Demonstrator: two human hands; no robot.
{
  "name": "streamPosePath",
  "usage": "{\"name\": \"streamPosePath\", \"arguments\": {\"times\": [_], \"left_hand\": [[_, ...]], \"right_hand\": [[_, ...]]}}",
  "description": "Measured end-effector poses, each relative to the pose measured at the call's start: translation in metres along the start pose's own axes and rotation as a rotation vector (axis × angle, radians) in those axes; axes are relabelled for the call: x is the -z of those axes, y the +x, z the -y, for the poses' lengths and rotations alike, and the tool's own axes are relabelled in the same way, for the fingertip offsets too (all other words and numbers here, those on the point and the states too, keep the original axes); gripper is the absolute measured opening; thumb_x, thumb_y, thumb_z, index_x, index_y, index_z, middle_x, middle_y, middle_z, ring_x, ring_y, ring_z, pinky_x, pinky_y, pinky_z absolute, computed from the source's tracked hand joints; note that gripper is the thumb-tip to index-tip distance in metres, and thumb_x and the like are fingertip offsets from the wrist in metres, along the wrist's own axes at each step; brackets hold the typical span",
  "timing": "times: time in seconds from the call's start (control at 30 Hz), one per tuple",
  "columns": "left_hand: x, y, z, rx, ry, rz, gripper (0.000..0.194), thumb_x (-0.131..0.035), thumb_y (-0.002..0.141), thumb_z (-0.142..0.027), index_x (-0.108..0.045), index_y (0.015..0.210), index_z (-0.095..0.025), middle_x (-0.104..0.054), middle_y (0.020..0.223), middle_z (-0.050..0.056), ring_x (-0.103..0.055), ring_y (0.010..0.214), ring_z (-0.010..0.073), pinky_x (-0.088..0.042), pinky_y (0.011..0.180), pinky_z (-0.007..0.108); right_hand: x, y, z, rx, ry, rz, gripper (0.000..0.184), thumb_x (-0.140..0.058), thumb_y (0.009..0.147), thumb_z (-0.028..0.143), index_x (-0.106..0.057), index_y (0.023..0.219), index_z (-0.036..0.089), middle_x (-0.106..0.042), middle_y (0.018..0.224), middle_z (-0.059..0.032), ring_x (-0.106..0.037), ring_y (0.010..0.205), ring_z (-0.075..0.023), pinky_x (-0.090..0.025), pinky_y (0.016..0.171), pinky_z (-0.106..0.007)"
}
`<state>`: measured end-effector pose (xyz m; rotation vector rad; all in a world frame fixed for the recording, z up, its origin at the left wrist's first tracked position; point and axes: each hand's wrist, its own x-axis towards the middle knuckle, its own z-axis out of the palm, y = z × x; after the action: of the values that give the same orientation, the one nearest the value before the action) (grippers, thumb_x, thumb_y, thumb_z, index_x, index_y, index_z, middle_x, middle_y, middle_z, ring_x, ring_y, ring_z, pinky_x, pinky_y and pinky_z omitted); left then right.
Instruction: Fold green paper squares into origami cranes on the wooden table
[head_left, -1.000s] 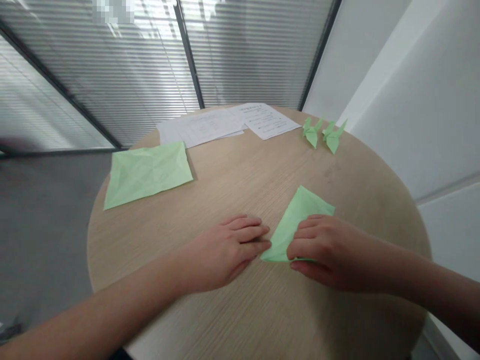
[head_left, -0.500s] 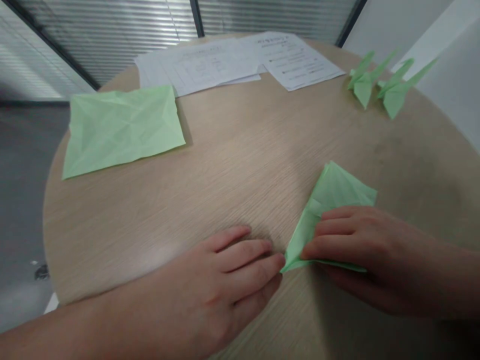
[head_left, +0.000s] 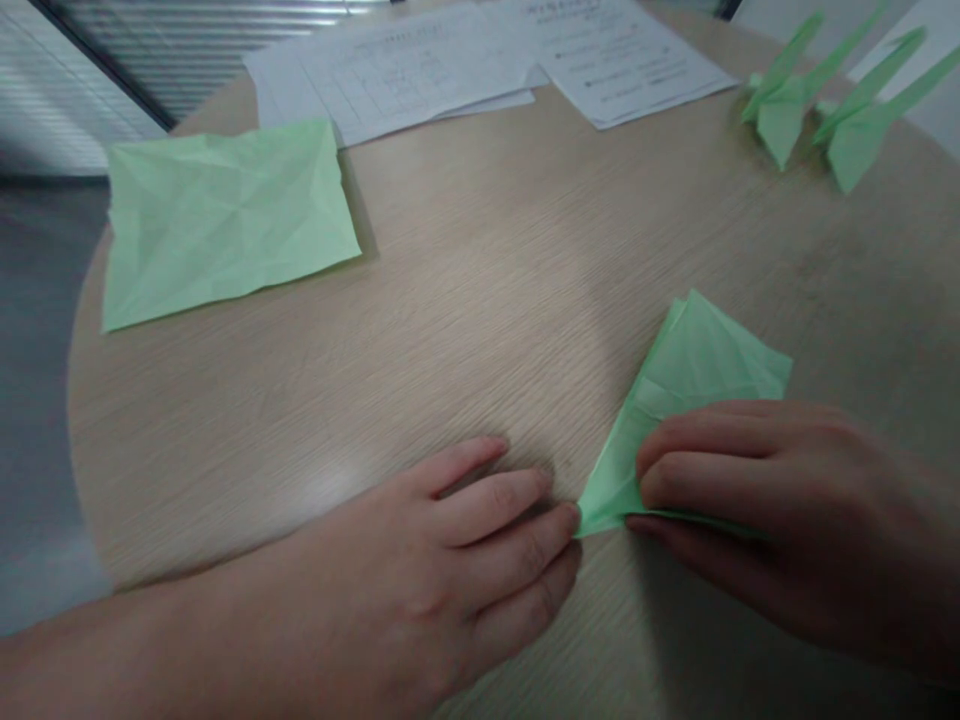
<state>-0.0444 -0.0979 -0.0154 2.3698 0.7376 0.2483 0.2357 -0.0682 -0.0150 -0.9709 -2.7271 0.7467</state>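
A sheet of green origami paper [head_left: 709, 355], folded into layers with several creases, lies on the table at right of centre. My right hand [head_left: 780, 500] grips its lower edge, thumb beneath and fingers on top, hiding much of that side. Palm down on the table, my left hand [head_left: 487, 560] has its fingers stretched and slightly apart. Its fingertips touch the paper's pointed left corner, with nothing grasped.
The round wooden table [head_left: 450, 300] carries a creased green sheet [head_left: 225, 220] at left. Printed white papers [head_left: 420, 70] lie at the back. Two folded green paper cranes [head_left: 784, 110] stand at the far right, near the wall. Window blinds [head_left: 217, 40] rise behind.
My view has moved closer and tilted down, so everything appears larger. Both hands stay by the folded paper; the right fingers shift slightly along its lower edge, and its layers show more at the top.
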Motion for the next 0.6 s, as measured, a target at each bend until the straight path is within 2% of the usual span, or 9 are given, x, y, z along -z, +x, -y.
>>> {"name": "streamPosePath", "arguments": {"times": [0.17, 0.4, 0.6], "left_hand": [[-0.0033, -0.0025, 0.0014, -0.007, 0.021, -0.015, 0.048, -0.055, 0.093, -0.024, -0.059, 0.137, -0.042, -0.067, 0.132, -0.002, -0.058, 0.129, 0.0259, -0.048, 0.112, 0.044], [-0.0075, -0.0047, 0.0019, -0.075, 0.063, -0.035, 0.046, -0.053, 0.095, -0.024, -0.059, 0.138, -0.039, -0.066, 0.135, 0.000, -0.057, 0.131, 0.0265, -0.047, 0.114, 0.046], [-0.0036, -0.0019, 0.0031, -0.019, -0.010, -0.050, 0.045, -0.055, 0.097, -0.023, -0.059, 0.137, -0.042, -0.068, 0.132, -0.001, -0.061, 0.125, 0.0244, -0.049, 0.111, 0.043]], "right_hand": [[-0.0020, 0.0012, 0.0004, -0.007, 0.019, 0.014, 0.027, -0.052, 0.100, 0.032, -0.061, 0.079, 0.019, -0.056, 0.073, -0.0029, -0.053, 0.065, -0.0112, -0.038, 0.058, -0.026], [-0.0046, 0.0058, 0.0010, -0.023, -0.059, -0.020, 0.020, -0.050, 0.099, 0.025, -0.065, 0.088, 0.020, -0.060, 0.078, -0.0019, -0.051, 0.065, -0.0105, -0.036, 0.060, -0.025], [-0.0071, 0.0066, 0.0041, -0.036, -0.072, -0.048, 0.021, -0.049, 0.097, 0.025, -0.063, 0.083, 0.020, -0.060, 0.077, -0.0036, -0.051, 0.065, -0.0130, -0.034, 0.060, -0.027]]}}
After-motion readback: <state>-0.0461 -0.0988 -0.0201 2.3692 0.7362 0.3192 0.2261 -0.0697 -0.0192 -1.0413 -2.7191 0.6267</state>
